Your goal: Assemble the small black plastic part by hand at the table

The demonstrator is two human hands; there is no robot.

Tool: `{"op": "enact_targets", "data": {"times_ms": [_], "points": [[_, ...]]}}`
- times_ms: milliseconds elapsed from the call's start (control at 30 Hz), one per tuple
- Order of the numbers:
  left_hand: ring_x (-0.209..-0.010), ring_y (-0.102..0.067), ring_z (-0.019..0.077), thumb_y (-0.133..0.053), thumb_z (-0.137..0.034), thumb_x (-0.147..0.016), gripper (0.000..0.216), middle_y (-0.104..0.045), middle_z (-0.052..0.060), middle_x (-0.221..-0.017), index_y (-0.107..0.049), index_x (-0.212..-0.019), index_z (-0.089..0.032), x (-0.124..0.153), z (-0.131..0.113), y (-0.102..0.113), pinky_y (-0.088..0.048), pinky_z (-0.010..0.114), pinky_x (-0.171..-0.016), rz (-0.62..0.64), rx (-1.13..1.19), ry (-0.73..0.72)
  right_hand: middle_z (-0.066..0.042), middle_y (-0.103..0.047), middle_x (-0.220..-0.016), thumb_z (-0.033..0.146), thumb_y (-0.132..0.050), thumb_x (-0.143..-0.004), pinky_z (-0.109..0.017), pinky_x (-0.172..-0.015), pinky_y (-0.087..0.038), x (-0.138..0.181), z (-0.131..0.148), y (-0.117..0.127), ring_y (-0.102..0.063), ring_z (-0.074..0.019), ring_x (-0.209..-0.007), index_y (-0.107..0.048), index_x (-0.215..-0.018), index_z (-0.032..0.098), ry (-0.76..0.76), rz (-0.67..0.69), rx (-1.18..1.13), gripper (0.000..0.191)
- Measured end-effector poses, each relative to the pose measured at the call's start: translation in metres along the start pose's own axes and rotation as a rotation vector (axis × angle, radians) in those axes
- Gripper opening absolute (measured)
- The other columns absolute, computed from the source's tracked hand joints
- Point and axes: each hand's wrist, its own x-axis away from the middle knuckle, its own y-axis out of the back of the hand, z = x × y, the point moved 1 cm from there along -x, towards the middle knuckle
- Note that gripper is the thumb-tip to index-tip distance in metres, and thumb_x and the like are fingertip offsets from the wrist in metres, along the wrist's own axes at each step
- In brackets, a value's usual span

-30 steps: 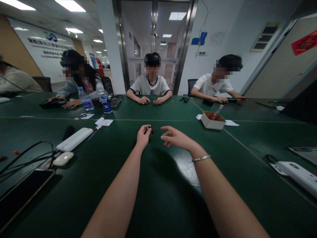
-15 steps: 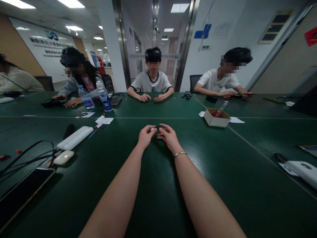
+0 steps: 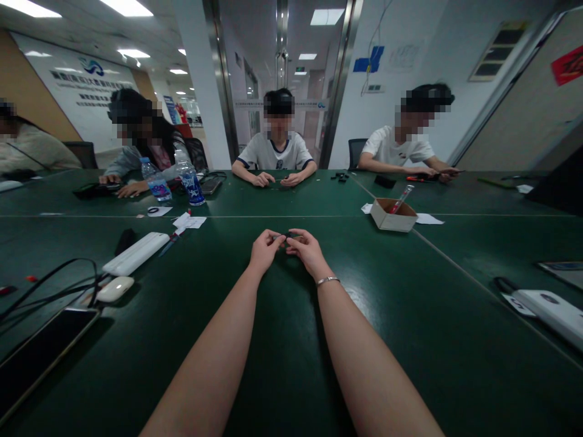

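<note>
Left hand (image 3: 265, 250): closed to a pinch, thumb and fingertips gripping one end of a small dark part (image 3: 288, 235). Right hand (image 3: 307, 250): likewise pinched, gripping the part's other end. The part sits between the two hands over the green worktop (image 3: 282, 340), well short of the far edge; contact with the surface cannot be determined. Right of the hands, toward the far edge, stands an open carton (image 3: 392, 223) holding a red-and-clear tube (image 3: 403, 198). Toward the left edge lie a phone (image 3: 45, 361) and a white oblong device (image 3: 136, 254). At the far edge sits a person in a white shirt (image 3: 274, 153).
</note>
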Motion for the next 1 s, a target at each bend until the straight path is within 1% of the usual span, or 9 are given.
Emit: {"op": "enact_targets", "data": {"times_ms": [100,233,467,600,733,867,1000], "points": [[-0.064,-0.063,0.0175,-0.068,-0.059,-0.072,0.044,-0.067,0.005,-0.068,-0.06,-0.08,-0.017,0.0,-0.001,0.001,-0.046,0.027,-0.059,-0.004,-0.036,0.036,0.003,-0.063,-0.066,0.035,-0.089,-0.057,-0.025,-0.057,-0.055,-0.002,-0.003,0.001,-0.064,-0.0137,-0.059,-0.063,-0.099,0.019,0.001,0.022,0.022,0.051],[-0.052,-0.057,0.0147,-0.059,-0.065,-0.079,0.047,-0.064,0.003,-0.058,-0.06,-0.074,-0.017,0.001,-0.001,0.005,-0.043,0.026,-0.056,-0.039,-0.175,0.061,0.003,-0.063,-0.066,0.036,-0.089,-0.057,-0.026,-0.059,-0.055,-0.001,-0.004,0.0,-0.065,-0.0144,-0.061,-0.062,-0.097,0.019,0.016,0.048,0.063,0.052],[-0.049,-0.055,0.0149,-0.046,-0.067,-0.086,0.053,-0.061,0.001,-0.052,-0.058,-0.066,-0.019,0.003,-0.005,0.011,-0.041,0.026,-0.056,-0.071,-0.344,0.13,0.006,-0.061,-0.063,0.036,-0.087,-0.057,-0.025,-0.056,-0.051,0.003,0.0,-0.005,-0.06,-0.0118,-0.055,-0.058,-0.094,0.018,0.066,0.108,0.141,0.051],[-0.049,-0.055,0.0162,-0.037,-0.064,-0.09,0.056,-0.059,0.001,-0.05,-0.057,-0.062,-0.02,0.005,-0.011,0.012,-0.039,0.027,-0.056,-0.092,-0.445,0.147,0.007,-0.06,-0.063,0.036,-0.087,-0.057,-0.026,-0.056,-0.05,0.005,0.002,-0.009,-0.06,-0.0121,-0.055,-0.056,-0.091,0.019,0.095,0.148,0.169,0.049],[-0.05,-0.055,0.0182,-0.032,-0.059,-0.094,0.058,-0.057,0.002,-0.048,-0.058,-0.059,-0.021,0.008,-0.02,0.012,-0.037,0.028,-0.056,-0.076,-0.568,0.166,0.005,-0.063,-0.068,0.032,-0.084,-0.058,-0.026,-0.058,-0.052,0.005,0.001,-0.01,-0.063,-0.0134,-0.06,-0.055,-0.09,0.02,0.091,0.178,0.168,0.045],[-0.047,-0.053,0.0187,-0.028,-0.052,-0.096,0.059,-0.056,0.003,-0.046,-0.055,-0.053,-0.021,0.01,-0.027,0.012,-0.036,0.03,-0.056,-0.06,-0.641,0.226,0.003,-0.064,-0.074,0.024,-0.081,-0.056,-0.024,-0.053,-0.05,0.004,-0.001,-0.01,-0.064,-0.0134,-0.06,-0.053,-0.089,0.02,0.076,0.167,0.229,0.043],[-0.047,-0.053,0.02,-0.023,-0.048,-0.098,0.065,-0.056,0.005,-0.046,-0.053,-0.047,-0.022,0.01,-0.03,0.01,-0.038,0.032,-0.059,-0.059,-0.675,0.275,0.003,-0.064,-0.077,0.019,-0.076,-0.058,-0.022,-0.048,-0.047,0.005,-0.002,-0.013,-0.063,-0.0123,-0.055,-0.051,-0.088,0.02,0.117,0.141,0.277,0.039]]}}
